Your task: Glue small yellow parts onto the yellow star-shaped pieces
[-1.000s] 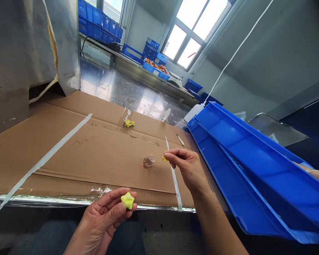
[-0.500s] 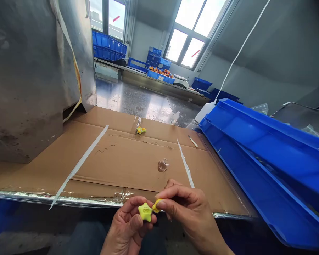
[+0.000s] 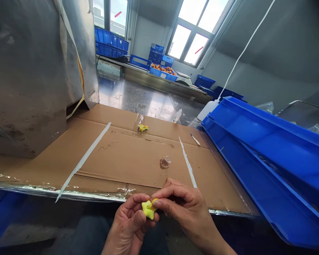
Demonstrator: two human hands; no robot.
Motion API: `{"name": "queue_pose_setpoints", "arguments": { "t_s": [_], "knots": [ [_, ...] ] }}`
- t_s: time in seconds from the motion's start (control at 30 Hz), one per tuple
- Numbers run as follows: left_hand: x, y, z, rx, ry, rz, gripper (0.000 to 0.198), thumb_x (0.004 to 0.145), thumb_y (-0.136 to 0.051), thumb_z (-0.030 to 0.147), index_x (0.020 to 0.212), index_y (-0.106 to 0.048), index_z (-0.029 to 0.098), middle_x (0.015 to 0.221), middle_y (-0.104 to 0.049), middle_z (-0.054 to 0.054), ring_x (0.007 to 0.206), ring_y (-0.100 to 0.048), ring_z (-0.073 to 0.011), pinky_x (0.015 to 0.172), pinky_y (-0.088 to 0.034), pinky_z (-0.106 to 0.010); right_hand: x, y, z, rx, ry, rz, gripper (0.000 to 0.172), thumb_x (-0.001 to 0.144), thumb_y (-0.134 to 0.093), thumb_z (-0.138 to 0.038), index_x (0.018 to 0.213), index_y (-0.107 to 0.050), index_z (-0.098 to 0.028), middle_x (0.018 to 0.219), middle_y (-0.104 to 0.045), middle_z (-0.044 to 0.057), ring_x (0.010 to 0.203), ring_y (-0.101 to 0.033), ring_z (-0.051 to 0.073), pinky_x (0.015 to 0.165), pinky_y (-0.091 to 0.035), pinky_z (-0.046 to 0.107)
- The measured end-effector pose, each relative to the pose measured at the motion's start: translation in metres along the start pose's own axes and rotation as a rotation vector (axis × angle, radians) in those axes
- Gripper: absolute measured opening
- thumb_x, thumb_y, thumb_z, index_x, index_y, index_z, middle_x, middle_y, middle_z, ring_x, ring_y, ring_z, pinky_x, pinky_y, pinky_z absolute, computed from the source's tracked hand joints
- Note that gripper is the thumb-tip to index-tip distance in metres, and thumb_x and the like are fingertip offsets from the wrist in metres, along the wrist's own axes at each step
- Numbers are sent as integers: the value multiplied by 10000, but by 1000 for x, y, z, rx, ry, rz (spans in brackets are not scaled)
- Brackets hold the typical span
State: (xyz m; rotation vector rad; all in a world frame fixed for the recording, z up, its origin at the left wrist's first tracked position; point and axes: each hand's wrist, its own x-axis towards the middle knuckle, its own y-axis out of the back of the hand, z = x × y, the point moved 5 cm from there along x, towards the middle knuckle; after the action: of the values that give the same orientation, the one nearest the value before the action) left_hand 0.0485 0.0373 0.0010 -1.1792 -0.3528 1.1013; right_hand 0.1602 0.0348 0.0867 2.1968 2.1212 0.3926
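Between the thumb and fingers of my left hand (image 3: 134, 219) is a small yellow-green star (image 3: 148, 210) with an oval recess in its face. My right hand (image 3: 184, 209) is closed in a pinch on a small yellow-orange piece (image 3: 154, 203). That piece touches the star at its upper right, over the recess; its exact shape is mostly covered by my fingers. Both hands are held just in front of the table's near edge. Farther back on the cardboard lie several finished-looking yellow pieces with orange marks (image 3: 143, 128).
A small clear cup (image 3: 165, 162) stands on the cardboard (image 3: 127, 156). Near the right tape strip lies a small pale-handled tool (image 3: 195, 139). Stacked blue trays (image 3: 271, 159) border the right side, a metal housing (image 3: 29, 78) the left. Small bottle (image 3: 177, 116) behind.
My right hand has moved slightly left, bringing the yellow-orange piece from beside the star onto its face. The star has tilted a little. The whole view has shifted slightly.
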Motion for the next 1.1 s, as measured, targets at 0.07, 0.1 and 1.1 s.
{"name": "queue_pose_setpoints", "arguments": {
  "t_s": [0.07,0.1,1.1],
  "knots": [
    [0,0,1,-2,-4,2,319,475,-899,254,749,-754,179,628,-716,-21,559,-681,-122,533,-551,-140,0,-1,-1,-31,0,-3,44,803,-735,-240,787,-768,-216,649,-591,7,598,-507,142,529,-374,241],
    [-1,0,1,-3,-4,3,322,478,-899,251,753,-751,172,631,-714,-24,562,-680,-122,539,-551,-143,0,-1,-1,-42,-1,-6,47,805,-732,-236,787,-768,-212,652,-593,9,603,-508,144,533,-375,243],
    [-3,3,4,105,-155,-39,199,584,-853,259,721,-731,183,605,-699,-6,561,-629,-103,575,-487,-180,-7,-8,-7,-204,162,-55,93,847,-665,-135,788,-734,-158,628,-610,7,591,-517,141,545,-372,251]
  ]
}}
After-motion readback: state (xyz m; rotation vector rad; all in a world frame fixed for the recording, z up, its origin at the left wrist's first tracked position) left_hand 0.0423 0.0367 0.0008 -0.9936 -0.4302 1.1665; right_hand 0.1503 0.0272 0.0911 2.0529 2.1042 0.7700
